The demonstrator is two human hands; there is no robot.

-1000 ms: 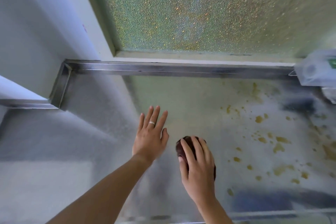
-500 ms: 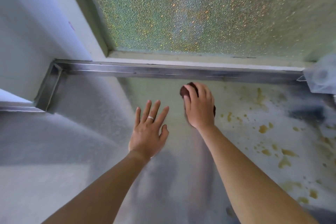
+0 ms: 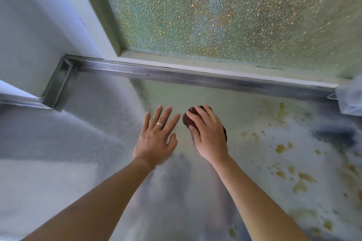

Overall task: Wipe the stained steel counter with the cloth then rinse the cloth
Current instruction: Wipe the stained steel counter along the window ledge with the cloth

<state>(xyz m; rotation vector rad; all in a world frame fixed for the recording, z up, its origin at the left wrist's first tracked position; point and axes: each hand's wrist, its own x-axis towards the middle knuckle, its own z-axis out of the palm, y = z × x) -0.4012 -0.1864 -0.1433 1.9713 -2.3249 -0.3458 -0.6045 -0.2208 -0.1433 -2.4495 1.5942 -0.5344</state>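
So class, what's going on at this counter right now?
A person is wiping a steel counter. The right hand presses a dark red cloth onto the surface near the back rail, while the left hand rests flat beside it. Yellowish stains are spread across the counter to the right of the cloth.

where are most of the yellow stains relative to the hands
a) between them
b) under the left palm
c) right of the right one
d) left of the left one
c: the stains spatter the counter to the right of the right hand, which presses the cloth; left of the left hand the steel shows none.
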